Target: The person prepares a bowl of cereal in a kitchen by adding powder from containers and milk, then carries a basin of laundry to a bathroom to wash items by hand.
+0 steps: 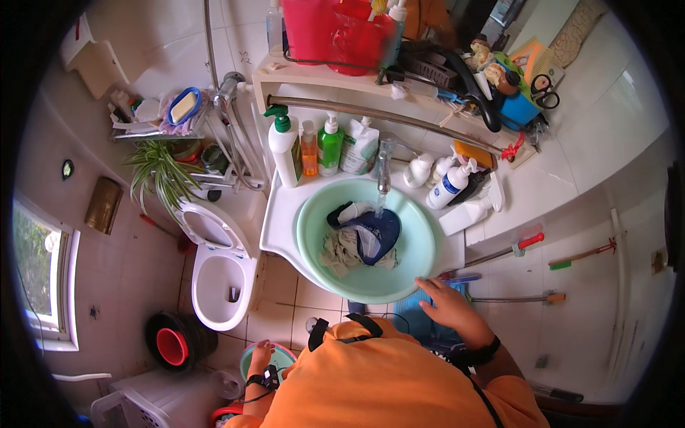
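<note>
A mint-green basin (321, 271) sits on the white sink (278, 228). In it lie a navy-and-white item (385, 235) and crumpled pale cloth (339, 250), under the tap (385, 153) with what looks like running water. My right hand (446, 307) is at the basin's near-right rim, fingers apart, a fingertip against or close to the rim. My left hand (260, 354) is low at my left, over a smaller green basin (251, 353), fingers curled; whether they hold anything is hidden.
A toilet (214, 307) stands left of the sink, below a plant (160, 171). Stacked buckets (196, 339) and a pale plastic crate (164, 403) are at lower left. Bottles (330, 146) line the sink's back; cluttered shelves (332, 82) hang above. Handled tools (521, 299) hang at right.
</note>
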